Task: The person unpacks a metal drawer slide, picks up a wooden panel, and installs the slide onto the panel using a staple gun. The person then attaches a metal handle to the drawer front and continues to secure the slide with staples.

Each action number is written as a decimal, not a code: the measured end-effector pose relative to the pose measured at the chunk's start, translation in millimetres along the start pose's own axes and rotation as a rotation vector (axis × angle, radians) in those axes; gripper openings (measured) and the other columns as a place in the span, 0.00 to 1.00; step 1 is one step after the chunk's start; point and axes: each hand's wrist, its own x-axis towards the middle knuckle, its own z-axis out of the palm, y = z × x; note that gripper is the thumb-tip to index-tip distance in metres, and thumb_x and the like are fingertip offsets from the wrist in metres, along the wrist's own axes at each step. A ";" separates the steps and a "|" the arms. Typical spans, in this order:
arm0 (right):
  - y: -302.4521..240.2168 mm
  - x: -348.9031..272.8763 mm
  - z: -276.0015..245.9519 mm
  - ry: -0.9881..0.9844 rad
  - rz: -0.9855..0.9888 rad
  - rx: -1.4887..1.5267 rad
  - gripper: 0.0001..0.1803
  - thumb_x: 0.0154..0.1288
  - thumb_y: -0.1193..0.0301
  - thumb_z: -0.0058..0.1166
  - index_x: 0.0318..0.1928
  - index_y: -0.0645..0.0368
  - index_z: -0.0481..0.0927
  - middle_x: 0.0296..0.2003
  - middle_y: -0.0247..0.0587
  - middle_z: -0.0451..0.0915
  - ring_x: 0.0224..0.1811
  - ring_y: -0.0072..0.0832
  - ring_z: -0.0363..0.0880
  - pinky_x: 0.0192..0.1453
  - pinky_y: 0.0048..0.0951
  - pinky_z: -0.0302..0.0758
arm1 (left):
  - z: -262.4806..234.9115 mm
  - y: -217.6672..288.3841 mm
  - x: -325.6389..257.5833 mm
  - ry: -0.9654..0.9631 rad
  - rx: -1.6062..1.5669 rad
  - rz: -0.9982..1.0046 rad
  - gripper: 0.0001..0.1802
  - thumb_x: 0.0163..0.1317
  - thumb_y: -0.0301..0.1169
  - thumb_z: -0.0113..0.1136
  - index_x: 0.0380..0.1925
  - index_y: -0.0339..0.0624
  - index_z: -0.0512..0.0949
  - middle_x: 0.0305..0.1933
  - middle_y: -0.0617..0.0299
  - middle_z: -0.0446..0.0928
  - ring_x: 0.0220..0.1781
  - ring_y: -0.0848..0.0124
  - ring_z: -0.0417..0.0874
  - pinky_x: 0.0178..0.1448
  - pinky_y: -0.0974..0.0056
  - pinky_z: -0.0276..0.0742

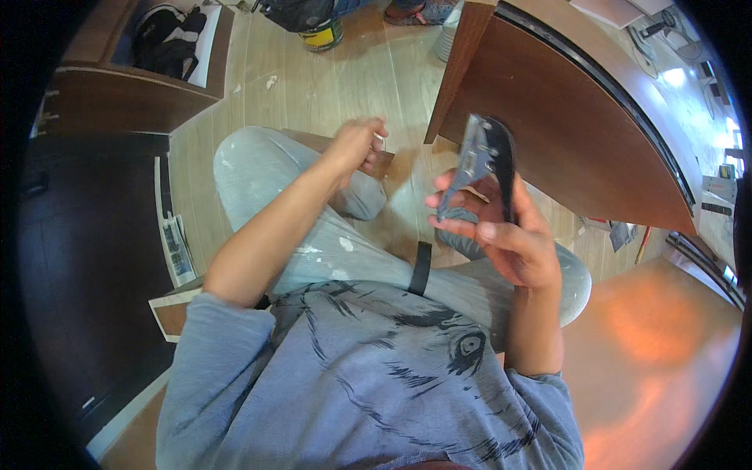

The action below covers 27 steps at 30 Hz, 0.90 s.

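My right hand (521,247) holds up a grey-and-black hand tool (476,157) with two long arms that spread apart; the thumb and fingers grip its lower end. I cannot tell its exact kind. Over my bent left knee, my left hand (359,146) has its fingers curled inward. A small pale spot shows at the fingertips, too small to name. Just below that hand lies a brown flat piece (379,166), partly hidden. A short black strip (421,268) rests across my grey, paint-spotted trousers (337,251).
A brown wooden panel (548,117) with a black rail along its edge stands close on the right. At left are a dark panel (102,274) and an open cabinet box (207,66) holding a black bag. A black-and-yellow bucket (321,37) stands on the wood-look floor (274,94) ahead.
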 end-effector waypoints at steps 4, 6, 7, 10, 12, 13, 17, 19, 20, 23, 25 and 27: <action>2.0 -8.9 -6.9 0.013 -0.048 0.099 0.51 0.54 0.70 0.62 0.79 0.61 0.56 0.64 0.59 0.71 0.67 0.52 0.74 0.71 0.65 0.74 | -18.1 -102.3 109.9 0.194 -0.198 -0.518 0.26 0.71 0.50 0.60 0.57 0.42 0.76 0.46 0.52 0.78 0.44 0.59 0.82 0.49 0.56 0.82; 4.3 -6.2 -8.5 -0.032 -0.051 0.147 0.50 0.54 0.72 0.62 0.79 0.63 0.57 0.66 0.60 0.70 0.68 0.53 0.74 0.71 0.63 0.73 | -33.4 -142.3 146.0 0.380 -0.313 -0.615 0.30 0.69 0.50 0.63 0.63 0.41 0.73 0.55 0.47 0.76 0.51 0.57 0.82 0.56 0.52 0.83; 3.8 -3.1 -11.2 -0.063 -0.051 0.172 0.50 0.53 0.73 0.62 0.78 0.63 0.57 0.67 0.61 0.70 0.68 0.53 0.74 0.72 0.62 0.73 | -39.3 -156.7 159.7 0.461 -0.388 -0.619 0.32 0.68 0.50 0.64 0.65 0.41 0.72 0.59 0.46 0.75 0.55 0.55 0.81 0.59 0.48 0.81; 2.6 3.3 -15.8 -0.080 -0.006 0.192 0.49 0.54 0.74 0.62 0.78 0.65 0.57 0.68 0.62 0.69 0.69 0.53 0.74 0.71 0.62 0.73 | -49.9 -182.9 191.2 0.651 -0.425 -0.577 0.35 0.66 0.46 0.68 0.68 0.43 0.70 0.69 0.47 0.71 0.64 0.54 0.77 0.65 0.43 0.77; 5.7 -1.4 -12.7 -0.066 0.076 0.209 0.48 0.55 0.74 0.62 0.77 0.66 0.58 0.68 0.62 0.69 0.69 0.53 0.73 0.71 0.62 0.73 | -47.4 -210.7 195.2 0.663 -0.427 -0.594 0.36 0.64 0.42 0.71 0.69 0.44 0.69 0.71 0.50 0.71 0.68 0.56 0.74 0.66 0.45 0.75; 7.8 1.0 -13.2 -0.077 0.092 0.214 0.48 0.56 0.74 0.63 0.77 0.66 0.58 0.68 0.62 0.69 0.69 0.53 0.73 0.71 0.62 0.73 | -46.8 -217.2 203.9 0.614 -0.446 -0.582 0.37 0.62 0.39 0.73 0.70 0.44 0.69 0.70 0.51 0.72 0.69 0.57 0.74 0.66 0.48 0.75; 13.3 10.6 -14.5 -0.101 0.184 0.198 0.46 0.58 0.73 0.63 0.76 0.67 0.58 0.68 0.63 0.69 0.71 0.54 0.72 0.72 0.62 0.73 | -46.5 -231.5 233.4 0.769 -0.475 -0.799 0.38 0.61 0.31 0.75 0.70 0.49 0.70 0.69 0.53 0.74 0.68 0.56 0.76 0.62 0.44 0.78; 17.1 16.2 -12.2 -0.101 0.219 0.200 0.45 0.59 0.74 0.62 0.76 0.66 0.58 0.69 0.63 0.70 0.72 0.53 0.71 0.73 0.60 0.71 | -47.3 -221.4 230.8 0.807 -0.844 -0.551 0.37 0.65 0.30 0.70 0.73 0.51 0.67 0.72 0.52 0.71 0.67 0.53 0.78 0.61 0.39 0.79; 18.9 19.2 -11.0 -0.089 0.234 0.206 0.45 0.59 0.75 0.61 0.76 0.65 0.59 0.69 0.62 0.70 0.72 0.53 0.71 0.74 0.60 0.71 | -48.8 -210.7 222.8 0.816 -1.030 -0.437 0.36 0.67 0.29 0.67 0.74 0.51 0.65 0.73 0.52 0.70 0.66 0.51 0.78 0.61 0.36 0.80; 27.0 25.9 -2.1 -0.104 0.243 0.205 0.44 0.59 0.77 0.59 0.77 0.62 0.60 0.68 0.61 0.71 0.72 0.52 0.71 0.74 0.59 0.71 | -56.0 -145.1 190.3 0.817 -1.099 -0.066 0.42 0.74 0.28 0.57 0.82 0.51 0.50 0.79 0.48 0.63 0.71 0.53 0.75 0.70 0.43 0.77; 31.6 26.6 8.1 -0.158 0.223 0.170 0.43 0.59 0.80 0.56 0.77 0.60 0.61 0.68 0.59 0.71 0.72 0.50 0.72 0.74 0.57 0.71 | -75.5 -87.6 165.8 0.798 -1.156 0.179 0.44 0.75 0.25 0.55 0.84 0.53 0.44 0.82 0.47 0.58 0.74 0.54 0.72 0.74 0.46 0.73; 31.0 28.3 17.5 -0.175 0.227 0.072 0.45 0.57 0.82 0.55 0.77 0.61 0.58 0.66 0.60 0.71 0.71 0.54 0.73 0.73 0.62 0.73 | -108.5 -31.8 137.8 0.788 -1.012 0.295 0.46 0.74 0.23 0.55 0.84 0.51 0.42 0.81 0.47 0.58 0.75 0.51 0.70 0.77 0.47 0.69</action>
